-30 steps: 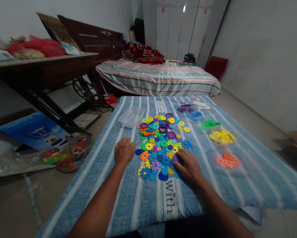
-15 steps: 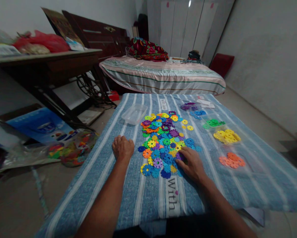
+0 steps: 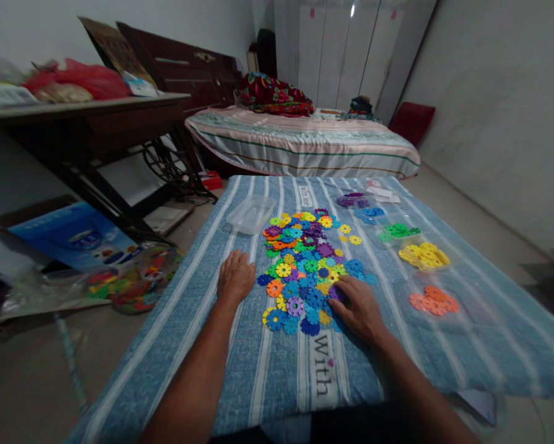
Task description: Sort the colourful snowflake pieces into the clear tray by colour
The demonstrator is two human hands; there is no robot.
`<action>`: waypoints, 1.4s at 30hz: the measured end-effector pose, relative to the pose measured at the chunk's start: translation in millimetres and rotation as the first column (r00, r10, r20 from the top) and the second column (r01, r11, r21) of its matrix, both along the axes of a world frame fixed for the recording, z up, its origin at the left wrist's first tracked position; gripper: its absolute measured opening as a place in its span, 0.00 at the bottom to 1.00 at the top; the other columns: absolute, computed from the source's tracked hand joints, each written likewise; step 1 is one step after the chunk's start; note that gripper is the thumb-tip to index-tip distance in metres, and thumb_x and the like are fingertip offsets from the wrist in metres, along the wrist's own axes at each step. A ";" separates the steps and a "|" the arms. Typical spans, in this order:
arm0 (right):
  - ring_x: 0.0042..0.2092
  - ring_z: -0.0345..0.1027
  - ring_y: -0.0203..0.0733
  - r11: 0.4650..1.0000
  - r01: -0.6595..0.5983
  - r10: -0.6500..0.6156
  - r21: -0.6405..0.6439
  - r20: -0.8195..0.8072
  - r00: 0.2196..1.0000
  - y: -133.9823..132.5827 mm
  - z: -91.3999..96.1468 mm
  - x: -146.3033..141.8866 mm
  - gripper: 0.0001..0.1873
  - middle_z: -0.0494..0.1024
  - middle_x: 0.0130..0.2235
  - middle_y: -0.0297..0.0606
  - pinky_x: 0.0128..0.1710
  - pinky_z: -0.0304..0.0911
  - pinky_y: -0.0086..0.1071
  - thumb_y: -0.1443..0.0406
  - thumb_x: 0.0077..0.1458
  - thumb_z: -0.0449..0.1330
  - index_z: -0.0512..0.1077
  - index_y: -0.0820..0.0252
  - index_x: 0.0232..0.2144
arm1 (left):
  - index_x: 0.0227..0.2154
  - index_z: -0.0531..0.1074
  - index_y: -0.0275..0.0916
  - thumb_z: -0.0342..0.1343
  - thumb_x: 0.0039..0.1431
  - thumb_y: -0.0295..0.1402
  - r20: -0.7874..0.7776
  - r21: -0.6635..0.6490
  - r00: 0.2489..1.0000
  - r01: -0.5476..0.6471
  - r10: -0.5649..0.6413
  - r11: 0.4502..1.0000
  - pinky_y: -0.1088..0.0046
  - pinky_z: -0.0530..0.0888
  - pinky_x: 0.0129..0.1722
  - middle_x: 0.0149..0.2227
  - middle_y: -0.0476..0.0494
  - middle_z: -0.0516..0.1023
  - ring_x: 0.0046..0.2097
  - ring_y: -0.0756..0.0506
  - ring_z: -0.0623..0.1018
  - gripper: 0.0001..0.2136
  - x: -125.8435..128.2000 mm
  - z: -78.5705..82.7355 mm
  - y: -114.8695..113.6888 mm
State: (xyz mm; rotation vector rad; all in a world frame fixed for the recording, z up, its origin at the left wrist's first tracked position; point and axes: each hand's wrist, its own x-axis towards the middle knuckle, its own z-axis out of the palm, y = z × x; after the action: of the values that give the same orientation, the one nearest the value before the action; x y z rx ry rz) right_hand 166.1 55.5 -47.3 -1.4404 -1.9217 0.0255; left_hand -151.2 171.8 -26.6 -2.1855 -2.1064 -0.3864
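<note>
Left hand [image 3: 236, 279]: centre, grip loosely spread, probably resting.
Right hand [image 3: 360, 306]: we cannot tell whether grip pinches purple disc [image 3: 336, 292].
Yellow discs [image 3: 424, 254]: right, boxed, presumably separating colours.

Garment [image 3: 360, 422], one: appearing near-black and plain, its cut disappearing in shadow. Grey-blue patch [image 3: 288, 427], one: interrupting the garment, possibly belonging to other cloth. Left forearm [image 3: 193, 376], bare: tapering wristward, left of the garment. Right forearm [image 3: 413, 379], bare: tapering likewise, right of the garment. Left hand [image 3: 236, 277], bare, and right hand [image 3: 358, 305], bare: both showing beyond the garment.
</note>
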 end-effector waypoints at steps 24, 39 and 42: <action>0.54 0.71 0.55 1.000 0.008 -0.009 -0.022 -0.007 1.000 -0.9 1.0 -0.2 0.17 0.79 0.52 0.49 0.54 0.66 0.49 0.55 0.63 0.59 0.76 0.59 0.48 | 0.48 0.76 0.36 0.51 0.62 0.35 0.167 0.073 0.986 -0.016 0.004 0.997 0.58 0.66 0.64 0.60 0.33 0.74 0.63 0.38 0.71 0.16 -7.1 0.1 2.3; 0.54 0.71 0.54 1.000 0.016 -0.017 -0.015 -0.025 1.000 -0.4 0.2 -0.9 0.16 0.79 0.52 0.47 0.54 0.66 0.49 0.56 0.62 0.59 0.77 0.55 0.48 | 0.43 0.77 0.40 0.51 0.60 0.34 0.230 0.087 0.973 -0.011 -0.009 0.996 0.61 0.67 0.63 0.57 0.37 0.77 0.60 0.40 0.73 0.13 -9.4 1.9 3.8; 0.54 0.71 0.54 1.000 0.021 -0.021 -0.010 -0.026 0.999 -0.6 0.2 -1.0 0.16 0.79 0.52 0.47 0.54 0.66 0.48 0.55 0.62 0.59 0.77 0.55 0.48 | 0.42 0.78 0.40 0.51 0.59 0.34 0.240 0.094 0.971 -0.013 -0.011 0.995 0.62 0.68 0.63 0.57 0.37 0.77 0.60 0.40 0.74 0.13 -9.9 1.4 4.3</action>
State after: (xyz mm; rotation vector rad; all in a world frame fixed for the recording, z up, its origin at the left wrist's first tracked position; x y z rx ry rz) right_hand 165.1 54.9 -47.1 -1.4592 -1.8878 0.0434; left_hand -161.1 176.1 -25.2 -2.1798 -2.1522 -0.7714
